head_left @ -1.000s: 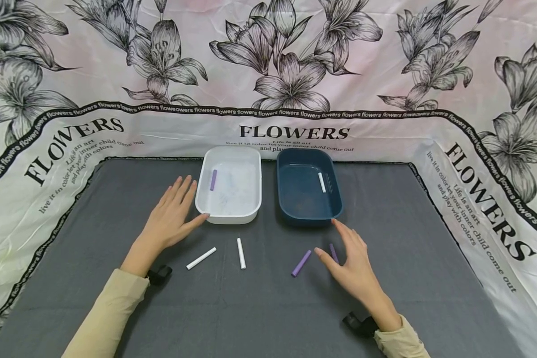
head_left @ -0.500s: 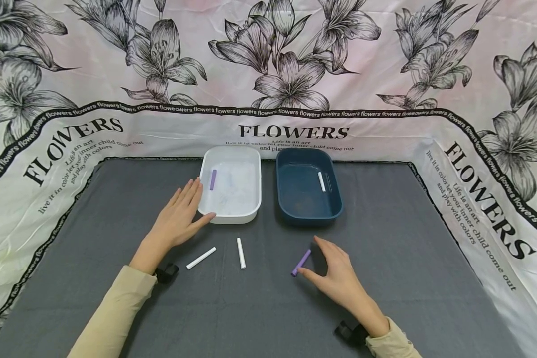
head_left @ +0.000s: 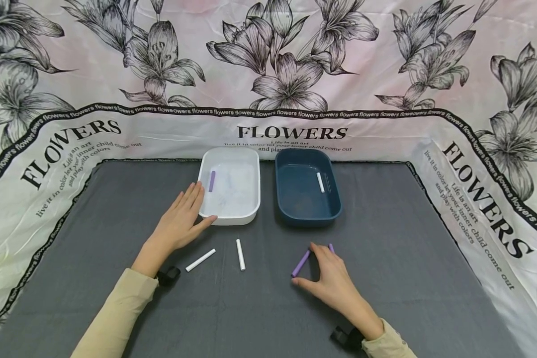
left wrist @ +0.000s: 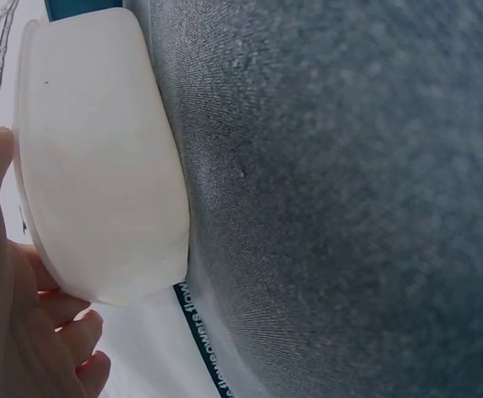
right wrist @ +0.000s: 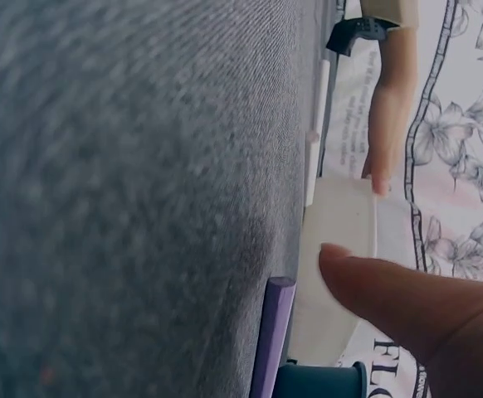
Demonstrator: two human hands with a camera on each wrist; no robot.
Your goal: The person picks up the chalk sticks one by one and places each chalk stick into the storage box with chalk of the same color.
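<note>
Purple stick (head_left: 301,263): lying aslant on the counter (head_left: 232,318), in the gap between the thumb and forefinger of the right grip (head_left: 335,283).
Thumb and forefinger: spread about as far apart as the stick is long, one near each end. From the right wrist the thumb stands clear of the stick; whether the forefinger touches it, I cannot tell.
Second stick (head_left: 331,247): also purple, mostly hidden behind the right grip, its far end showing.
Left grip (head_left: 174,226): fingers extended along the left side of the white tub (head_left: 237,186), thumb across its near left corner, touching it without closing round it.
White tub's content: one short purple piece (head_left: 212,181), toward the left.
Blue tub (head_left: 297,199): just to the right of the white one, with a white piece (head_left: 320,182) in its right half.
White sticks: two on the counter, a slanted one (head_left: 200,260) near the left wrist and a straighter one (head_left: 240,255) beside it.
Sleeves: beige (head_left: 116,306), on both arms.
Backdrop: floral cloth (head_left: 179,132) lettered "FLOWERS".
</note>
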